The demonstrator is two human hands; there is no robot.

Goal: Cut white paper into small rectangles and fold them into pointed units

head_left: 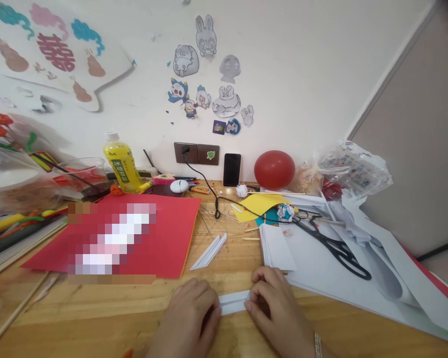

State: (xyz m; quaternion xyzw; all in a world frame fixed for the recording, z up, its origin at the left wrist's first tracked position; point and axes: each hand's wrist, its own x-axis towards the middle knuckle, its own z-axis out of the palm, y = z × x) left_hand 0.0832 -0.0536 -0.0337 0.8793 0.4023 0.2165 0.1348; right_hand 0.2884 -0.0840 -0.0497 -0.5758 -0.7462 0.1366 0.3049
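Between my hands lies a folded strip of white paper [233,303], low over the wooden table [134,308], with a crease running along its length. My left hand [192,313] has its fingers closed on the strip's left end. At the right end, my right hand [274,308] pinches the corner between thumb and forefinger. Beyond the hands rests a folded white paper piece [209,251] with a pointed, split shape. Close to my right hand is a stack of small white paper sheets [276,248].
Red paper [171,228] covers the left side, near a yellow drink bottle [122,164]. At right, black-handled scissors [332,248] lie on large white sheets [321,288]. A phone [232,170] and red balloon [274,169] stand by the wall; a black cable [205,179] hangs onto the table.
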